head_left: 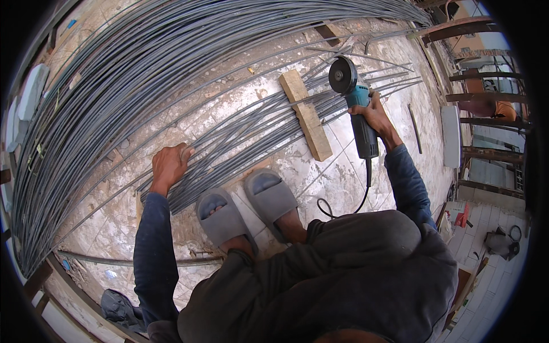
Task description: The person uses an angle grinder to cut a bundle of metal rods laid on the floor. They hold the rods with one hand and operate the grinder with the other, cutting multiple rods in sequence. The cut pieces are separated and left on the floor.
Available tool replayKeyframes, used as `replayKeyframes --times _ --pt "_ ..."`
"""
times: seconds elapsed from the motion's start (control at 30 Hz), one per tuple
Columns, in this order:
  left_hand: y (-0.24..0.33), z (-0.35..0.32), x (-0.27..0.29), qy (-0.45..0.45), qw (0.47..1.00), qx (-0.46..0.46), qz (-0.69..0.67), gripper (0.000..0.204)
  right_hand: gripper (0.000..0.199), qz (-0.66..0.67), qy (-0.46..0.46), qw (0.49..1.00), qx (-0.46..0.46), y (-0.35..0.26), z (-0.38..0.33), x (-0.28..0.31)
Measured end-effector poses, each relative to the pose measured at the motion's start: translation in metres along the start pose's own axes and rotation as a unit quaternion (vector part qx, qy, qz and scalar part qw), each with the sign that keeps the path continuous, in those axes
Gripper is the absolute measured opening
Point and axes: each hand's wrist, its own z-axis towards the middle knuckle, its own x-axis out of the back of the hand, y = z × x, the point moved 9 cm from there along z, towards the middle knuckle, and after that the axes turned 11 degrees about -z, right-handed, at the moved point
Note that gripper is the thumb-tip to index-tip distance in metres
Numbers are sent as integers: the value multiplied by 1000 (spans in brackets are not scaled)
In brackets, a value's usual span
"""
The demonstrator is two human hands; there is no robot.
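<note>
Even, bright daylight; soft shadows; sharp centre; strong fisheye bending toward a black, vignetted rim; no glare.

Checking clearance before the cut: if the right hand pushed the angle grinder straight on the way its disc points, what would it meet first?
Most likely the thin steel rods beside the wooden block; the right hand holds the angle grinder with its disc at or just above them, though depth is unclear.

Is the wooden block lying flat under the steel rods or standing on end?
Lying flat. The wooden block rests lengthwise on the floor, crossing beneath the bundle of rods, which lie over its middle.
</note>
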Motion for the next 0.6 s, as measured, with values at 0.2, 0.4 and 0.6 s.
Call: replayKeyframes --times 0.2,0.4,0.6 --pt "2 1 -1 10 1000 -11 -7 35 83 74 23 995 -59 62 4 -9" --pt "0 -1 2 21 1000 -19 0 32 79 118 25 985 -120 94 -19 -31" --pt "0 3 -4 6 1000 -5 17 29 75 107 51 982 -149 120 -37 -29"
